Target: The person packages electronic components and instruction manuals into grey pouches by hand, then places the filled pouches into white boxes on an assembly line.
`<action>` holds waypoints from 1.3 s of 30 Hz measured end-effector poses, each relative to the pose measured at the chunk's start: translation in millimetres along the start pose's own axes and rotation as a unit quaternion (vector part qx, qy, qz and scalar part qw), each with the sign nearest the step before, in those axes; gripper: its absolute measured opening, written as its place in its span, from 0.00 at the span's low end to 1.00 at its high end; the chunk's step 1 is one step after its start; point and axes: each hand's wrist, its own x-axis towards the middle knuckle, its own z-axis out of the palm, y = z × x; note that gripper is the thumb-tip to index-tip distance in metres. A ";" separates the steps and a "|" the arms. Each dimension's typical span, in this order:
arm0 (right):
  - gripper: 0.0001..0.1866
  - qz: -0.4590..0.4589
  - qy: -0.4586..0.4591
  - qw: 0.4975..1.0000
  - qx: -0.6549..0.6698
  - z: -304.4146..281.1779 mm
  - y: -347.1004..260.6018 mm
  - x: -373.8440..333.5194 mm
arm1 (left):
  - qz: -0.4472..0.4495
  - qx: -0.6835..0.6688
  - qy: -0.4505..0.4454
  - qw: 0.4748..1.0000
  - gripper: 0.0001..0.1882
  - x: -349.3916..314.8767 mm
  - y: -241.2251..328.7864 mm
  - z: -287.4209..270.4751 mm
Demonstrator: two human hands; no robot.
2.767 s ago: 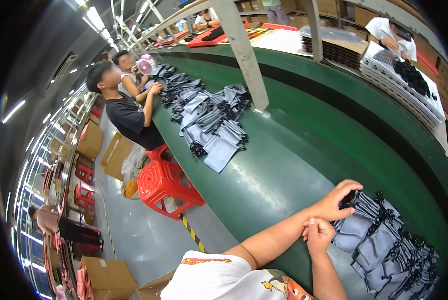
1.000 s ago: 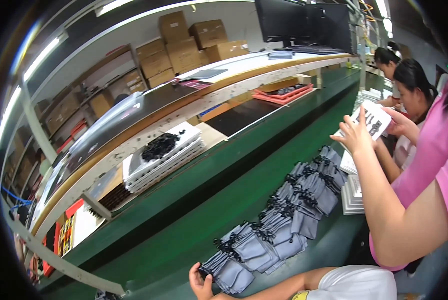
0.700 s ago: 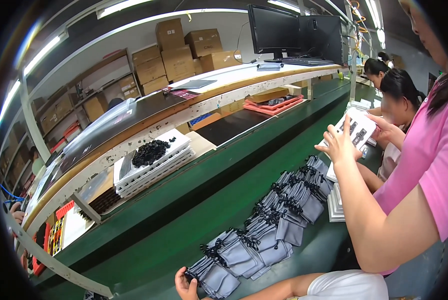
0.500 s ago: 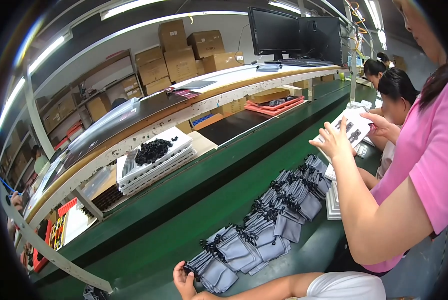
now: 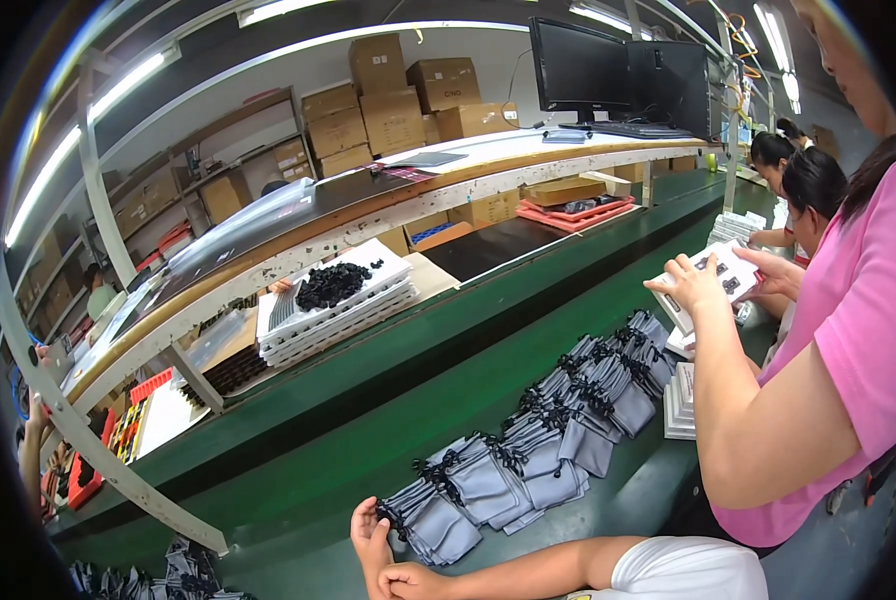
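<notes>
My left hand (image 5: 371, 538) rises from the lower edge beside the nearest grey drawstring pouches (image 5: 443, 528). Its fingers bend loosely, thumb apart, close to the black cords; nothing shows in its grasp. My right hand (image 5: 414, 582) is curled closed against my left wrist, and no object shows in it. My right forearm reaches in from a white sleeve at the lower right. The grey pouches lie in an overlapping row on the green bench, running away to the right.
A co-worker in pink (image 5: 818, 400) on the right holds a white box (image 5: 726, 275). White boxes (image 5: 680, 405) are stacked beside them. White trays (image 5: 338, 315) bearing black parts stand on the ledge. More dark pouches (image 5: 183, 570) lie lower left, near a metal post (image 5: 118, 470).
The view has shifted, moving the scene slightly right. More of my right hand shows, curled at my left wrist. The co-worker's hands have moved slightly on the white box.
</notes>
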 end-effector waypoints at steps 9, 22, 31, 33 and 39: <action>0.07 -0.099 -0.010 0.995 -0.023 -2.8 15.2 6.4 | 0.001 -0.024 -0.001 1.000 0.25 5.6 -8.2 -4.3; 0.08 -0.063 -0.038 0.997 -0.007 -4.4 10.9 2.2 | -0.010 -0.020 -0.010 1.000 0.26 -1.5 -1.6 0.5; 0.09 -0.056 -0.035 0.998 -0.005 -6.1 10.6 0.1 | -0.011 -0.003 0.001 1.000 0.26 -3.8 2.7 3.9; 0.09 -0.054 -0.036 0.998 -0.005 -6.8 10.9 -0.8 | -0.009 -0.003 0.003 1.000 0.26 -4.2 2.1 4.5; 0.08 -0.192 -0.028 0.977 -0.090 -9.3 -16.2 -4.1 | 0.016 -0.004 -0.008 1.000 0.27 5.8 -20.4 -8.3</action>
